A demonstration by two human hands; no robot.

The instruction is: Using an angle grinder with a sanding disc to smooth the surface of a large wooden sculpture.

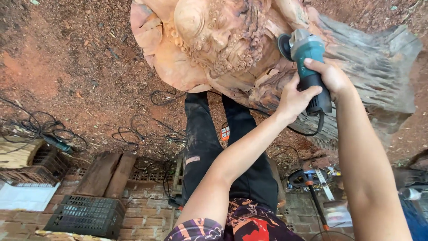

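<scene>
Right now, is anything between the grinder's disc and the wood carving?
Nothing visible. Both hands, left hand and right hand, grip the grinder, and its disc sits right against the wood carving.

You have a teal angle grinder (307, 67) with a black rear body, held up at the far right of the scene, its dark disc facing left and touching the wooden carving (223, 44). The carving is a large reddish-orange trunk sculpture with curled, knobbly relief and a broad rounded rim on its left; its right part is grey, rough, uncarved wood.
</scene>
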